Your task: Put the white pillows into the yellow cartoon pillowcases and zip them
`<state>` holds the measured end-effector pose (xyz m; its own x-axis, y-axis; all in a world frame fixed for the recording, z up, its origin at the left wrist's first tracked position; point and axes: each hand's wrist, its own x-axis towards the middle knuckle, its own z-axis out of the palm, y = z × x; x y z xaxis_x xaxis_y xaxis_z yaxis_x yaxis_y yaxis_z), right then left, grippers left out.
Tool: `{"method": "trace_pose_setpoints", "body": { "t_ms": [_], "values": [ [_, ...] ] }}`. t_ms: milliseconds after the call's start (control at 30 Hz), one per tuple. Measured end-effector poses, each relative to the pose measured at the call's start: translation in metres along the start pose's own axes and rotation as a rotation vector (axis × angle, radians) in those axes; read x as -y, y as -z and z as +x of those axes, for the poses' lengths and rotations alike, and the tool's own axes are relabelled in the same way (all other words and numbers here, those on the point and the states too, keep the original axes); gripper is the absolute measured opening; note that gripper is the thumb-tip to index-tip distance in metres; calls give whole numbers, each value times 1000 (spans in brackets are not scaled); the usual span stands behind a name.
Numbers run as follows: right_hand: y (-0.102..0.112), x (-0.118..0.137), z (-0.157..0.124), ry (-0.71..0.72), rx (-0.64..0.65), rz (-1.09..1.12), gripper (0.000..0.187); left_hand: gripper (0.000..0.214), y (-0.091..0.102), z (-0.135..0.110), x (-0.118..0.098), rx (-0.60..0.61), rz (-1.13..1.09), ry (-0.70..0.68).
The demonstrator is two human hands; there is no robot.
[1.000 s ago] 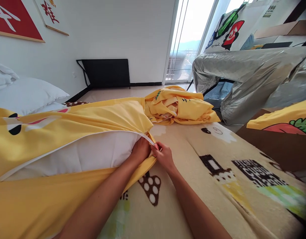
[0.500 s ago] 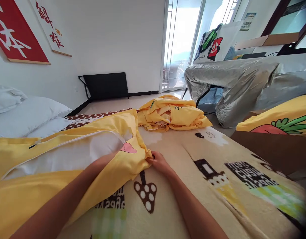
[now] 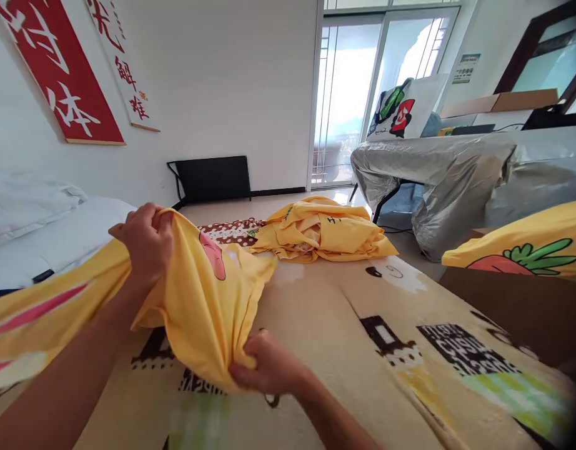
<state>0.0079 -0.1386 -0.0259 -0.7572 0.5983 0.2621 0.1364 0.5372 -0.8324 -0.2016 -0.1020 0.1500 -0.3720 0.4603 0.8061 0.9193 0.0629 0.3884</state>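
Note:
A yellow pillowcase [image 3: 208,306] with pink printed shapes is bunched and raised over the bed in front of me. My left hand [image 3: 150,240] grips a gathered upper part, lifted off the bed. From that hand one length of the cloth trails off to the left, and the rest hangs toward my right. My right hand [image 3: 264,365] is closed on the lower right edge, low over the bed, drawing folds into the fabric. The inside of the case is hidden.
A beige patterned blanket [image 3: 316,325] covers the bed. A heap of yellow bedding [image 3: 335,228] lies at its far edge. White pillows [image 3: 30,212] are at the left. A carton [image 3: 513,312] with yellow carrot-print fabric [image 3: 526,250] stands right, near a silver-covered table [image 3: 428,156].
My left hand, hidden by the cloth before, has come up and left, raising the pillowcase. My right hand has moved down and left, still gripping the edge. The view has tilted up slightly.

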Motion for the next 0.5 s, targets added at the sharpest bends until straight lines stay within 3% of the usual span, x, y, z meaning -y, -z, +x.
{"method": "trace_pose_setpoints", "body": {
  "t_ms": [67, 133, 200, 267, 367, 433, 500],
  "values": [
    [-24, 16, -7, 136, 79, -132, 29, 11, -4, 2, -32, -113, -117, -95],
    [-37, 27, -13, 182, 89, -195, 16, 14, -1, 1, -66, -191, -205, -232],
    [-37, 36, -18, 161, 82, -218, 10, 17, 5, 0, -93, -249, -265, -311],
    [-33, 43, -22, 92, 99, -238, 12, 17, 12, 2, -105, -247, -294, -316],
    [-34, 52, -28, -38, 146, -218, 13, 20, 15, 2, -82, -57, -252, -266],
    [-47, 55, -30, -88, 137, -62, 13, 20, 16, -7, -43, 154, -191, -221],
    [-66, 56, -31, -130, 102, 139, 21, 38, 24, -32, 7, 297, -148, -129]
  ]
}}
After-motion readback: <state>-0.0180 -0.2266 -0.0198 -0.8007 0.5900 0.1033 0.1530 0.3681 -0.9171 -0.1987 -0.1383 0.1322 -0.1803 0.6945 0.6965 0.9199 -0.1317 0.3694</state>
